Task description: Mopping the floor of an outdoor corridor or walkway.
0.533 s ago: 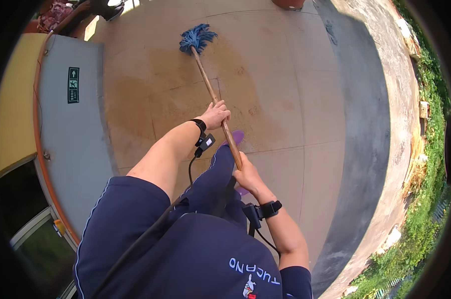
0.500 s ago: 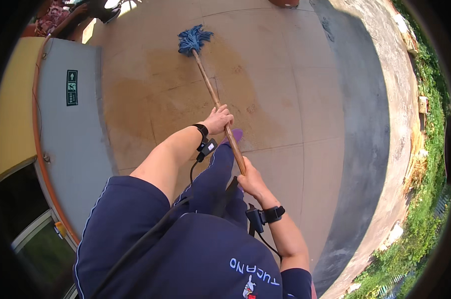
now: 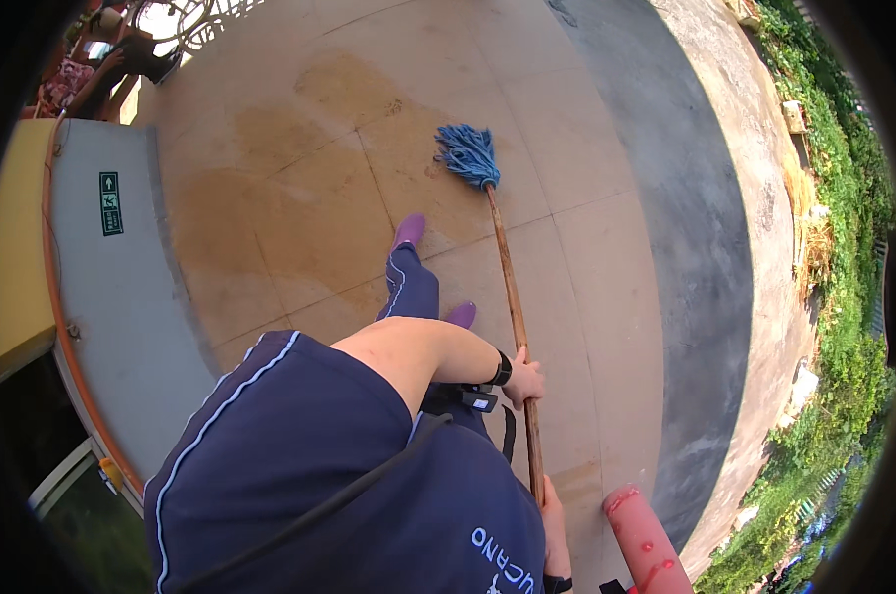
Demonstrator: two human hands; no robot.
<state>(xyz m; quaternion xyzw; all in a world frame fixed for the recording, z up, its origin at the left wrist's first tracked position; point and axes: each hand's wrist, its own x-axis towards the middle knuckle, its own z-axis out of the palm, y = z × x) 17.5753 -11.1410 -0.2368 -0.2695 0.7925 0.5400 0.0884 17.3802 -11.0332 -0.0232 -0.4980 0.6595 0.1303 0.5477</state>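
Observation:
A mop with a blue strand head (image 3: 468, 155) and a long brown wooden handle (image 3: 510, 272) reaches from my body out over the tiled floor. Its strands lie on the floor ahead, at the right edge of a brownish damp-looking patch (image 3: 319, 198). My left hand (image 3: 525, 380) is closed round the handle at about its lower half. Nearer my body, my right hand (image 3: 555, 520) grips the handle close to its end; part of that hand is hidden by my shirt.
A grey wall with a green sign (image 3: 110, 203) and an orange pipe (image 3: 52, 228) stands at left. A pink cylindrical object (image 3: 646, 535) is at lower right. A seated person (image 3: 77, 79) shows at far left. Beyond a dark floor strip (image 3: 700, 297), a low ledge borders green plants (image 3: 844, 366).
The mop head has swung right and closer to me. Both hands have moved back and right with the handle. My feet show more now, and the pink object has come into view.

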